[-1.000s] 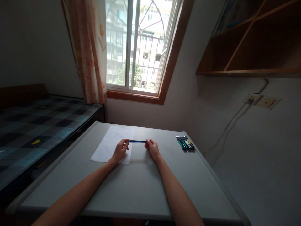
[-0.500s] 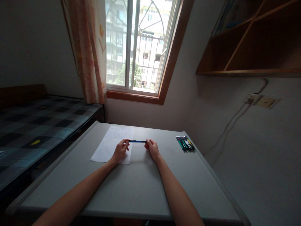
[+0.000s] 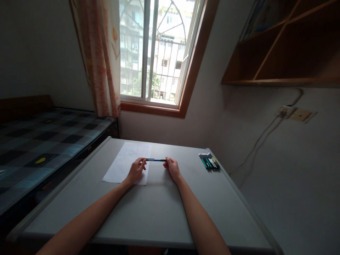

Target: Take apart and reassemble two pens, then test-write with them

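A dark blue pen [image 3: 156,160] lies level between my two hands, just above the grey desk [image 3: 159,209]. My left hand [image 3: 136,169] pinches the pen's left end with closed fingers. At the right end my right hand [image 3: 172,167] grips it the same way. My left hand rests over the lower right corner of a white sheet of paper [image 3: 127,161] that lies flat on the desk.
A row of several pens [image 3: 209,161] lies near the desk's right edge. To the left stands a bed with a checked cover [image 3: 39,141]. Behind the desk is a window [image 3: 156,53] with a curtain [image 3: 98,56]; a wooden shelf [image 3: 281,46] hangs on the right wall.
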### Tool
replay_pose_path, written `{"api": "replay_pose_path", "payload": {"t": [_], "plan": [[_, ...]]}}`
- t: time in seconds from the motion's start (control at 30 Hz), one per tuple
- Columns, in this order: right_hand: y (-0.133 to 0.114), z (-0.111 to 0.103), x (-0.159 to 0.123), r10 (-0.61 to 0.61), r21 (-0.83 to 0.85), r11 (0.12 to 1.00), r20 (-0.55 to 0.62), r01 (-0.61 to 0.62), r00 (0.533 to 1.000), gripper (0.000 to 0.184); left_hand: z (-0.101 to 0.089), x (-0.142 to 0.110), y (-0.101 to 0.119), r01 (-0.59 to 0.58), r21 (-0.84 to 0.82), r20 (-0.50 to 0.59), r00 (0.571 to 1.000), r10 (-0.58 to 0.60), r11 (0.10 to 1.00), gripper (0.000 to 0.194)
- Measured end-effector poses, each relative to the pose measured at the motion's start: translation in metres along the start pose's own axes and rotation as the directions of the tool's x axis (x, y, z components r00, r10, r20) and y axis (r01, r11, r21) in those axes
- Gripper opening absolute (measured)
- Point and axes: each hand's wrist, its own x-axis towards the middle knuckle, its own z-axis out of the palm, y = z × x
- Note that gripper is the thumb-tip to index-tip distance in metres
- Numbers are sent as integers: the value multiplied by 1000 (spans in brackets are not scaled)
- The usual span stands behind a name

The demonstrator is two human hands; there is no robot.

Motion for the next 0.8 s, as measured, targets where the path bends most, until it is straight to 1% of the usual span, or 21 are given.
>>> {"api": "replay_pose_path", "payload": {"t": [0.13,0.27,0.33,0.47,0.63,0.8], "plan": [[-3,1,-2,12,-39,999,-18,-12,1000,45,0,-1,4,-11,-3,9,1000,11,1000,32],[-7,1,-5,43,-102,994,-45,-47,998,48,0,-2,9,7,-3,15,1000,-7,1000,37],[-7,1,-5,44,-103,993,-46,-48,998,50,0,-3,11,17,3,9,1000,-17,1000,38],[-3,1,-2,22,-30,999,-21,-22,1000,52,0,-3,11,39,-6,-8,999,-39,999,38],[0,1,1,34,80,996,-12,-33,999,50,0,-2,6,32,-42,-29,999,-33,999,35],[0,1,1,29,79,996,-7,-28,1000,45,0,0,2,34,-39,-36,999,-35,999,32]]}}
